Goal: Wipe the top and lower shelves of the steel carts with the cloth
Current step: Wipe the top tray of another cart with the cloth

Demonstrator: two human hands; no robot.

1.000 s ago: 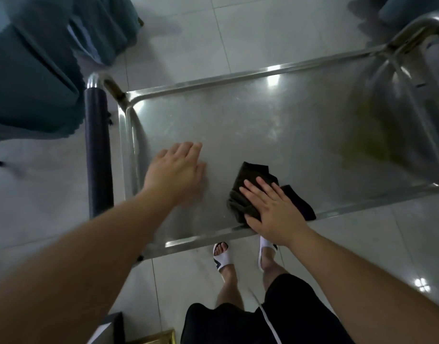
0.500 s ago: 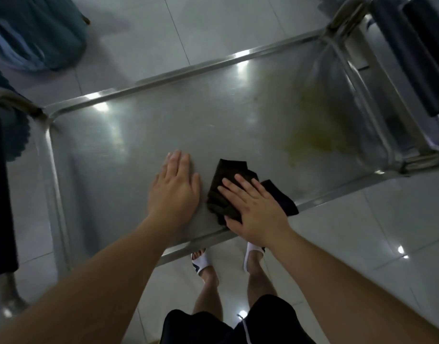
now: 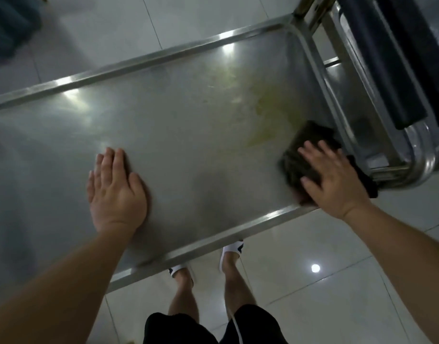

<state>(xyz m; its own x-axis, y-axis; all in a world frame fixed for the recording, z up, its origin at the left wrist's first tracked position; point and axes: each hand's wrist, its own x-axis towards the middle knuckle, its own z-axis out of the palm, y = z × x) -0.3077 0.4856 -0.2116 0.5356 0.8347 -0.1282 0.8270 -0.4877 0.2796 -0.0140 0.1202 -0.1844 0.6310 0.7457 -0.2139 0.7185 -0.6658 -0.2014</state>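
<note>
left hand (image 3: 116, 192) flat, right hand (image 3: 334, 181) seemingly flat, splayed

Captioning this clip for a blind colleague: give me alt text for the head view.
A person's right hand presses a dark folded cloth flat at the right end of a steel cart's top shelf, beside a yellowish smear. The left hand rests flat on the shelf.

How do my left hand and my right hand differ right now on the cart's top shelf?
The left hand lies flat on bare steel near the middle of the top shelf, while the right hand presses on the dark cloth at the shelf's right end. The left hand's fingers lie close together; the right hand's are spread. The right hand sits beside the yellowish stain; the left is well away from it. Both are open, palm down.
</note>
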